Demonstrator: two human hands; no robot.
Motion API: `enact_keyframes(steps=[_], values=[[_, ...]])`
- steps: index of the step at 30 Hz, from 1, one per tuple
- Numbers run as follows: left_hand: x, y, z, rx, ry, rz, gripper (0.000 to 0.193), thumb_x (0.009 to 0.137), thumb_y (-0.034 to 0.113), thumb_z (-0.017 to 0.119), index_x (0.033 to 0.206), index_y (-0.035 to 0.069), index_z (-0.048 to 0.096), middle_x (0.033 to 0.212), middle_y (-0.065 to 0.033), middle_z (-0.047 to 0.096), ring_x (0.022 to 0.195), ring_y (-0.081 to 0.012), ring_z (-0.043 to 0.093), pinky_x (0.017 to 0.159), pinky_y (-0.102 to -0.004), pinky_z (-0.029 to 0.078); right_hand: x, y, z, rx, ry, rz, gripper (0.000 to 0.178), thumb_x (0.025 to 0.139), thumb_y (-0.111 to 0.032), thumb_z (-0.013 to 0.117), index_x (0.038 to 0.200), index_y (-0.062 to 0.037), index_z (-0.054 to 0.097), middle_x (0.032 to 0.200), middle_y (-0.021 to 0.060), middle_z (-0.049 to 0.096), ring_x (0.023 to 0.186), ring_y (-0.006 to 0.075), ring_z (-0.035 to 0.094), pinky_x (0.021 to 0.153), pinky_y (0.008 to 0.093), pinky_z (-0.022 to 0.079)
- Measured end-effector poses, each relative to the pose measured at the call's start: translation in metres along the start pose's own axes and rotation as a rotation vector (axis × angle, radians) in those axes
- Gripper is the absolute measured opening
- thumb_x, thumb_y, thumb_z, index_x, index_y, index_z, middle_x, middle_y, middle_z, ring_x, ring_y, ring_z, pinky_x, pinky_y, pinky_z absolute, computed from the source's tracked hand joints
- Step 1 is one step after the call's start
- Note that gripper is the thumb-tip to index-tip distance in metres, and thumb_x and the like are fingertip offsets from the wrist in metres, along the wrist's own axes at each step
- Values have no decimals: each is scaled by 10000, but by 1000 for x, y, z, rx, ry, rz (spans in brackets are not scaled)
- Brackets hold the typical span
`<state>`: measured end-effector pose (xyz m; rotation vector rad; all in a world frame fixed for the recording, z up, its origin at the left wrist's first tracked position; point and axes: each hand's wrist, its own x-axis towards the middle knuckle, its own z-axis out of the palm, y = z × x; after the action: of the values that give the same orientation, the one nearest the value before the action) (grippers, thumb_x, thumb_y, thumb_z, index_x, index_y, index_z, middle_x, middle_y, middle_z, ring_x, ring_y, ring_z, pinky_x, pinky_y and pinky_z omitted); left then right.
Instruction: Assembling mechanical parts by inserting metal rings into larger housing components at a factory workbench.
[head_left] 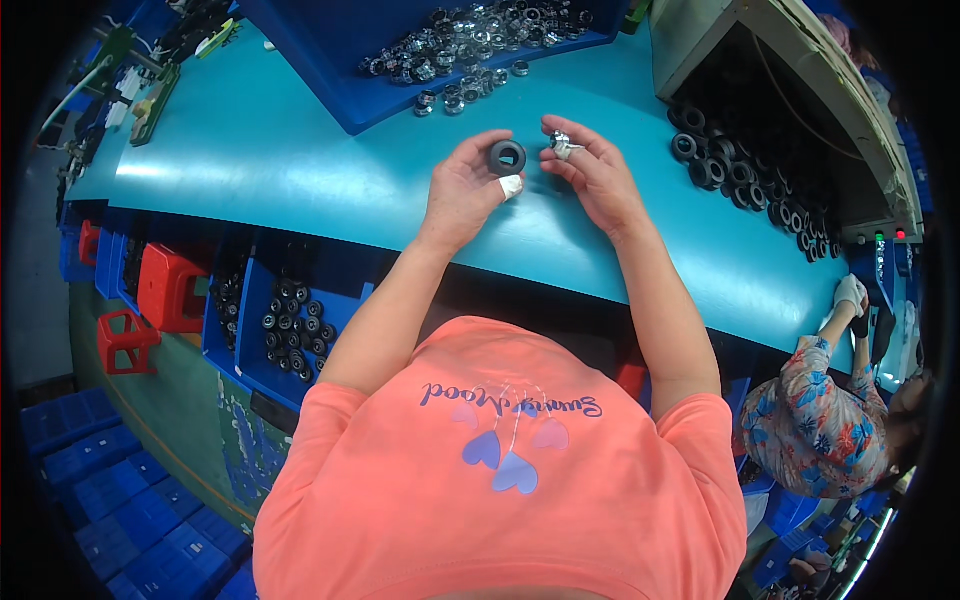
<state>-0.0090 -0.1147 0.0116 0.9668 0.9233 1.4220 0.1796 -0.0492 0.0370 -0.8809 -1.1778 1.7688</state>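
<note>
Between the thumb and fingers of my left hand point(462, 190) is a black ring point(507, 157) with a wide hole, its opening turned up toward me. My right hand point(597, 180) pinches a small shiny chrome ring-shaped part point(559, 141) at about the same height, a short gap to the right of the black ring. White wrapping covers both thumb tips. Both hands are above the turquoise table point(330, 170). Beyond them, several more chrome parts point(453, 101) lie on the table at the lip of a blue bin point(335, 90), which holds a heap of them.
A pile of black rings point(740, 172) spills from a beige box-like housing point(850, 90) at right. Under the table edge sits a blue tray point(262, 285) of round black parts. Red stools point(170, 290) stand at left. A co-worker point(825, 420) in a floral top sits at right.
</note>
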Motion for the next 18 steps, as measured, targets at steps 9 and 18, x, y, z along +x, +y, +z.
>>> enact_keyframes(steps=[9,18], values=[[0,4,-1,-1,-17,-32,628,821,-84,712,1405,-5,499,1251,-115,638,1141,-166,620,972,-295,533,-5,-5,2,-38,-90,10,398,917,-73,626,1308,-7,592,1192,104,654,999,170,649,887,309,543],[1,4,0,-48,9,-22,611,812,-86,702,1371,-2,469,1262,-142,619,1144,-186,612,958,-310,535,-4,0,1,-26,-131,20,415,874,-67,680,1274,7,600,1170,101,646,996,176,656,876,313,544]])
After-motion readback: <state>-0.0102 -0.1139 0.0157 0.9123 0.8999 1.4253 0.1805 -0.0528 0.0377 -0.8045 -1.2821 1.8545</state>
